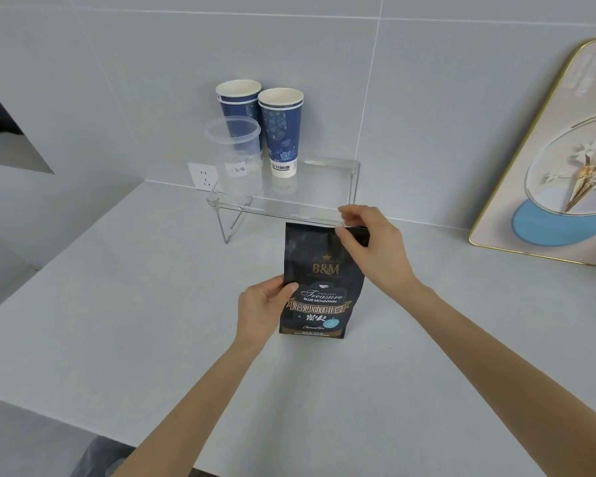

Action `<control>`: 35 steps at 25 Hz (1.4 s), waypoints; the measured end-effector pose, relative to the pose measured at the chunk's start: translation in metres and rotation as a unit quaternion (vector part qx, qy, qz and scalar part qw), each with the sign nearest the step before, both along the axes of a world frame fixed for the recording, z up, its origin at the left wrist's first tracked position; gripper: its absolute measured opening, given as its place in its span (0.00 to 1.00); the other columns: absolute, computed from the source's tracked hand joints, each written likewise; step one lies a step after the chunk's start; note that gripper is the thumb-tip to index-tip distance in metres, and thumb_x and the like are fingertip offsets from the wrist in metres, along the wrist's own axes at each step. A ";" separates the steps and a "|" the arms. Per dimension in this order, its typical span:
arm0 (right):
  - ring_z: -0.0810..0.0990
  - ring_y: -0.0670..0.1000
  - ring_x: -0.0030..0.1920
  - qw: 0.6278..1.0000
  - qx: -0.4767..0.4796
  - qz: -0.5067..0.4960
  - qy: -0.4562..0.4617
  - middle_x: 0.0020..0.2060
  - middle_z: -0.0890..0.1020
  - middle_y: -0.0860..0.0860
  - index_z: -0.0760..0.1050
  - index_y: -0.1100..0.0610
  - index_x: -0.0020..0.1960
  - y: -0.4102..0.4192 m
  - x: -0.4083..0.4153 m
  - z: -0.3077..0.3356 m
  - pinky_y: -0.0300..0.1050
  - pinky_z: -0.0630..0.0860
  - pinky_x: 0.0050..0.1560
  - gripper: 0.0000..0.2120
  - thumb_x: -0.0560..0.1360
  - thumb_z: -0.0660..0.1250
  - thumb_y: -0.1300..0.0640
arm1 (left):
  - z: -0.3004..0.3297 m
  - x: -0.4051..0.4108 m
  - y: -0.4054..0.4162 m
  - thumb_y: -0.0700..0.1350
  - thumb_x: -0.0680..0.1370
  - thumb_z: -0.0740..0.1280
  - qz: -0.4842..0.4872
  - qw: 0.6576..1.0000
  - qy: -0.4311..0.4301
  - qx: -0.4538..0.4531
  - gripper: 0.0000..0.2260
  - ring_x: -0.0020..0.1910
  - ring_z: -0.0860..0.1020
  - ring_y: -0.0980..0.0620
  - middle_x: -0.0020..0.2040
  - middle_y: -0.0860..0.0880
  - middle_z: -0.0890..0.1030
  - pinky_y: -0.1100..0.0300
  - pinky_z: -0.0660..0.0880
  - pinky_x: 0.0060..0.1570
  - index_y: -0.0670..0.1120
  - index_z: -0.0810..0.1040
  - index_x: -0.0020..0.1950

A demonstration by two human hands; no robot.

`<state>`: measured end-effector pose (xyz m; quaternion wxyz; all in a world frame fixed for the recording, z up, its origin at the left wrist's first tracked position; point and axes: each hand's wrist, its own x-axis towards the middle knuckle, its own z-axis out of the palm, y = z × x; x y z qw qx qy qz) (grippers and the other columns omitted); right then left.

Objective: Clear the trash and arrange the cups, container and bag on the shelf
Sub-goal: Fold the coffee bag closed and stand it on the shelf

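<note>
Left hand [264, 306] gripping coffee bag [319, 287], right hand [372, 247] pinching its top

The bag [319, 280] looks matt black foil; the cups [281, 132] are printed paper (blue patterned). The container [234, 154] and shelf [310, 187] are clear glossy plastic, the worktop [117, 304] smooth matt grey.

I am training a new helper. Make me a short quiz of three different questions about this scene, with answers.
1. True or false: the coffee bag already stands on the clear shelf.
2. How many stacks of blue paper cups are on the shelf?
3. Which hand pinches the bag's top edge? A. left hand B. right hand

Key: 1. false, it is on the counter; 2. two; 3. B
</note>
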<state>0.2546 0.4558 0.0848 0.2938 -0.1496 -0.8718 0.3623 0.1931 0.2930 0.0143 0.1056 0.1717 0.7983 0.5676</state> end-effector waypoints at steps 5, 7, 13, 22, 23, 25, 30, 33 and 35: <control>0.75 0.47 0.51 0.978 -0.192 -0.036 -0.076 0.53 0.76 0.51 0.69 0.59 0.59 -0.005 0.021 -0.045 0.30 0.72 0.43 0.17 0.73 0.66 0.54 | -0.003 -0.004 -0.003 0.43 0.75 0.64 0.005 1.000 -0.006 -0.007 0.08 0.36 0.77 0.60 0.42 0.51 0.81 0.77 0.70 0.31 0.42 0.81 0.47; 0.76 0.46 0.48 0.974 -0.203 -0.038 -0.096 0.49 0.78 0.50 0.72 0.58 0.53 -0.009 0.027 -0.061 0.25 0.72 0.36 0.11 0.73 0.66 0.54 | -0.003 -0.006 -0.003 0.44 0.75 0.64 0.003 1.000 -0.018 -0.008 0.08 0.38 0.78 0.55 0.43 0.50 0.82 0.74 0.72 0.34 0.41 0.80 0.47; 0.76 0.48 0.41 0.976 -0.184 -0.058 -0.099 0.39 0.80 0.51 0.71 0.57 0.39 -0.004 0.024 -0.058 0.19 0.68 0.32 0.07 0.71 0.68 0.57 | 0.003 -0.010 0.000 0.45 0.75 0.63 -0.019 0.999 -0.029 -0.023 0.09 0.42 0.79 0.49 0.47 0.42 0.84 0.49 0.77 0.49 0.41 0.80 0.45; 0.79 0.54 0.38 0.975 -0.211 -0.033 -0.058 0.35 0.81 0.55 0.74 0.55 0.33 0.010 0.005 -0.007 0.56 0.79 0.52 0.08 0.70 0.70 0.58 | 0.056 -0.044 0.011 0.43 0.74 0.66 -0.028 1.000 -0.007 0.010 0.07 0.37 0.81 0.56 0.44 0.45 0.84 0.60 0.79 0.43 0.41 0.82 0.46; 0.79 0.52 0.37 0.974 -0.220 -0.026 -0.047 0.34 0.80 0.53 0.74 0.56 0.34 0.012 0.001 0.001 0.54 0.80 0.51 0.07 0.70 0.69 0.59 | 0.066 -0.048 0.013 0.43 0.73 0.67 -0.027 0.999 -0.003 0.020 0.07 0.35 0.80 0.59 0.43 0.46 0.83 0.65 0.78 0.39 0.42 0.82 0.47; 0.79 0.49 0.36 0.973 -0.228 -0.016 -0.022 0.32 0.79 0.50 0.74 0.55 0.33 0.017 -0.007 0.018 0.44 0.82 0.44 0.09 0.71 0.69 0.59 | 0.085 -0.056 0.019 0.43 0.73 0.67 -0.032 0.999 0.003 0.038 0.08 0.38 0.80 0.55 0.44 0.49 0.82 0.64 0.78 0.40 0.41 0.81 0.49; 0.79 0.45 0.35 0.983 -0.183 -0.021 0.012 0.34 0.79 0.49 0.73 0.55 0.35 0.035 -0.031 0.063 0.35 0.81 0.36 0.08 0.72 0.68 0.58 | 0.134 -0.083 0.039 0.43 0.74 0.66 -0.055 0.996 0.043 0.048 0.09 0.44 0.79 0.50 0.46 0.48 0.82 0.62 0.77 0.42 0.41 0.80 0.51; 0.79 0.49 0.38 0.987 -0.152 -0.040 0.027 0.38 0.79 0.51 0.73 0.58 0.40 0.051 -0.053 0.088 0.41 0.80 0.40 0.06 0.73 0.67 0.57 | 0.159 -0.104 0.058 0.42 0.74 0.65 -0.067 0.994 0.071 0.054 0.10 0.49 0.80 0.45 0.51 0.42 0.82 0.51 0.78 0.50 0.40 0.80 0.52; 0.78 0.51 0.41 0.986 -0.155 -0.046 0.034 0.39 0.79 0.51 0.72 0.58 0.41 0.061 -0.069 0.100 0.41 0.79 0.40 0.06 0.73 0.66 0.57 | 0.170 -0.119 0.072 0.42 0.74 0.65 -0.066 0.993 0.086 0.052 0.10 0.51 0.80 0.43 0.52 0.42 0.82 0.46 0.78 0.53 0.39 0.79 0.51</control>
